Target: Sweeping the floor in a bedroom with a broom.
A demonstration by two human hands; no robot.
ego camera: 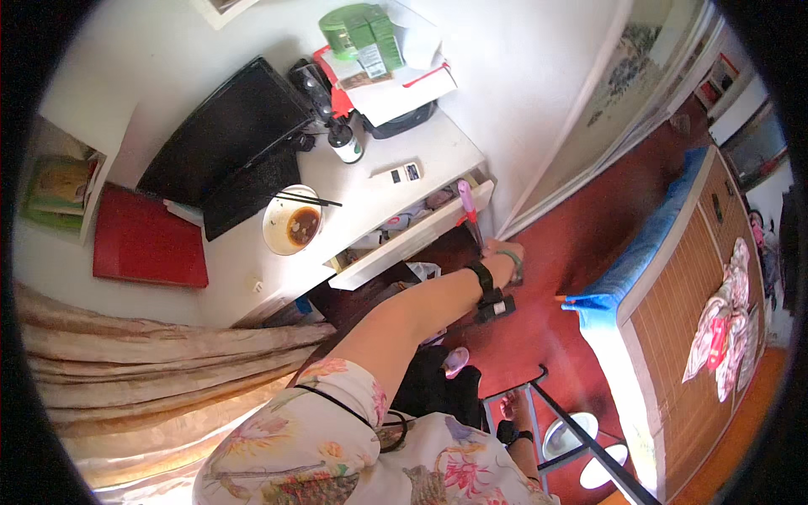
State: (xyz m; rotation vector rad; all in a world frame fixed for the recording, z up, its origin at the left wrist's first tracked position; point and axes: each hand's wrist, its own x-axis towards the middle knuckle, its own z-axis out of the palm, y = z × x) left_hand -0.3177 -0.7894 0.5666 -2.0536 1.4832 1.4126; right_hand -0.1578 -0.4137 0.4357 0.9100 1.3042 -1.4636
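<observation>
My left hand (505,252), with a green bangle, reaches beyond the open drawer (413,243) of a white desk. It holds the lower, dark end of a slim object with a pink handle (466,196) and a red part below the handle. The object's exact kind is unclear. Down by my right side, my right hand (510,404) is beside a dark metal frame (533,388), partly hidden by its bars. Whether the fingers touch the frame cannot be made out. Cloth items (404,221) lie inside the drawer.
On the desk stand a bowl (274,227) of brown liquid with chopsticks (303,199) across it, a monitor (233,126), a bottle (344,144) and a remote control (405,173). A bed with a woven mat (669,303) is at right; basins (571,435) sit on the red floor.
</observation>
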